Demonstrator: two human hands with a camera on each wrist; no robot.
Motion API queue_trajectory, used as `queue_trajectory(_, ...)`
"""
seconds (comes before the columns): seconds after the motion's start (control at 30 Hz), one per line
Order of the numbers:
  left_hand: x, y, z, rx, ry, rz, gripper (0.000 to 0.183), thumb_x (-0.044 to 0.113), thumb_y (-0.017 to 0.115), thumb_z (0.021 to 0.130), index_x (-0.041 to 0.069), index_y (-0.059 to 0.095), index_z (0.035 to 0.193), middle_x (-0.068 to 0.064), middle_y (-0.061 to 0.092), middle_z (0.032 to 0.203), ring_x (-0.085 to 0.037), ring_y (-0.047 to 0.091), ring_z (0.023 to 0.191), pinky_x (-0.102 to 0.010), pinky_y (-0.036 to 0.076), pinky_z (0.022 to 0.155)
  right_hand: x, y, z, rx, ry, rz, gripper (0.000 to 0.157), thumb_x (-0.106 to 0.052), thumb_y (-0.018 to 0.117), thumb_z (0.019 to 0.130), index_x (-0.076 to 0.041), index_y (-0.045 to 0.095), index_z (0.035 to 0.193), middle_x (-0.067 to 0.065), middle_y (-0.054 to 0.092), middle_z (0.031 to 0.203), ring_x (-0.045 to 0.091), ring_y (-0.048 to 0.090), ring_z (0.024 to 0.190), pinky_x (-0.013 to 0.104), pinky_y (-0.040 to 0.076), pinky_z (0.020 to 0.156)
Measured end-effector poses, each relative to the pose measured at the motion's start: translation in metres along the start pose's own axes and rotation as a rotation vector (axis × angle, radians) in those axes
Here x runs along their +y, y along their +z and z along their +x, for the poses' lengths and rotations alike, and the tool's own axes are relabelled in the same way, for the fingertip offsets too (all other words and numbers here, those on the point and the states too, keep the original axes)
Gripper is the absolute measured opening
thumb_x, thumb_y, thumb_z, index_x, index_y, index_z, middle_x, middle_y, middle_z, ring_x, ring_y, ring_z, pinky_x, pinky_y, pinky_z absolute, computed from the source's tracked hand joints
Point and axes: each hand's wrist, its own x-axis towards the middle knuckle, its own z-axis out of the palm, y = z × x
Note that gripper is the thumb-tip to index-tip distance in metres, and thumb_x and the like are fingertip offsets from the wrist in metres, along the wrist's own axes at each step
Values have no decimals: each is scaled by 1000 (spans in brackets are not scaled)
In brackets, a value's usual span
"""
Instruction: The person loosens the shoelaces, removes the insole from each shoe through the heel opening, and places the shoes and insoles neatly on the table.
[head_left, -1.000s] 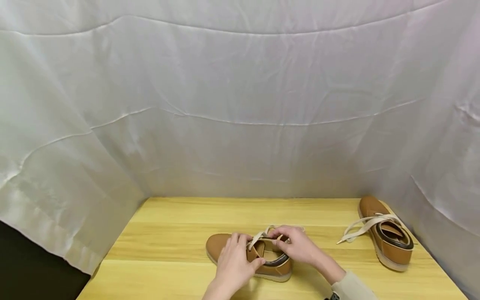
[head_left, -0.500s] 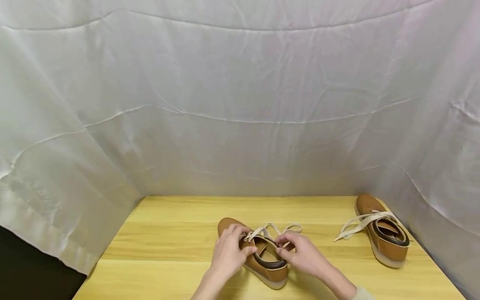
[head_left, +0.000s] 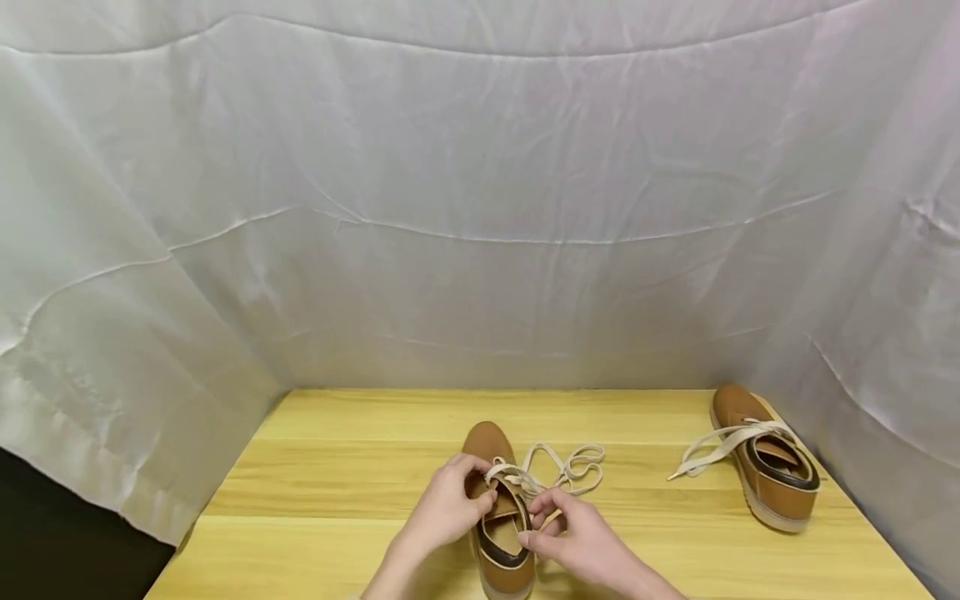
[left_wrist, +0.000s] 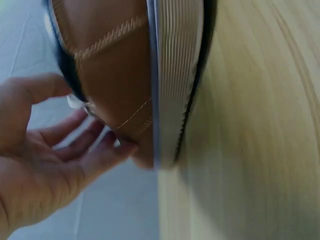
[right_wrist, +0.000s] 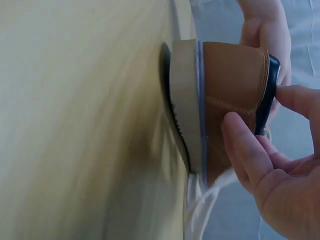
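Work in hand looks like steadying the near shoe (head_left: pixel 501 555), which is upright at the tabletop (head_left: pixel 337 492), toe away from the person; whether its whole sole rests there is unclear. The left hand (head_left: pixel 442 508) holds it beside the lace holes, thumb and fingers curved about that side. The right hand (head_left: pixel 573 537) pinches the opening's right side between thumb and a finger. The next move probably calls for even support from both, with the loose laces (head_left: pixel 564 475), sprawled rightward, kept free. Inside the near shoe, a tongue (head_left: pixel 501 508) and a pale insole (head_left: pixel 506 533) show. The other shoe (head_left: pixel 783 500) stands well apart, far right.
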Motion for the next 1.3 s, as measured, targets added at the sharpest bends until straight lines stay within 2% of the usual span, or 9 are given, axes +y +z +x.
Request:
queue_trajectory(0.13,-6,3,4,-52,41,-26,33,8,78,85,9,71,117,-2,66,116,-25,64,108,-46,55,97,0,6,1,29,5,-11,31,-21,80,91,-3,61,108,6,63,100,12,66,79,24,57,67)
queue_trajectory(0.23,-7,4,4,-54,51,-46,32,6,78,86,10,71,117,-2,66,117,-25,63,108,-47,55,96,0,8,4,72,-1,-43,33,-20,80,90,-3,61,111,8,64,105,15,66,84,24,58,68)
queue_trajectory(0.4,-6,1,0,0,45,-59,29,5,79,87,9,71,114,-2,67,116,-28,65,110,-53,55,98,-1,11,14,153,-53,-167,32,-22,81,89,-6,65,112,6,64,107,15,66,88,23,57,71)
queue_trajectory(0.63,-3,-2,-8,89,-23,-20,21,12,84,86,11,70,101,1,66,104,-18,68,97,-45,57,91,-4,16,29,268,-118,-373,22,-24,83,87,-15,69,101,-4,63,100,12,63,87,28,59,75)
queue_trajectory(0.77,-3,-1,-9,113,-37,-4,18,13,85,84,15,70,93,6,66,97,-13,67,91,-42,55,90,-5,19,34,317,-153,-433,24,-27,87,84,-14,71,96,-6,64,96,10,63,84,25,57,72)
queue_trajectory(0.9,-3,1,-9,130,-33,1,17,12,86,84,16,70,89,7,66,93,-11,67,88,-38,55,87,-3,21,36,341,-156,-438,26,-27,89,81,-13,71,93,-6,65,93,10,64,82,22,55,71)
queue_trajectory(1.07,-2,2,-9,137,-31,-6,16,11,85,84,17,70,86,9,66,91,-10,66,87,-36,54,85,-2,19,37,346,-148,-390,22,-22,91,79,-15,72,89,-6,65,91,11,65,81,22,57,70)
queue_trajectory(1.3,1,0,-10,121,-45,-43,17,7,83,84,17,69,85,8,66,92,-12,66,89,-41,54,87,-2,13,36,326,-133,-325,16,-11,87,79,-18,73,81,-10,64,88,7,65,83,24,61,74)
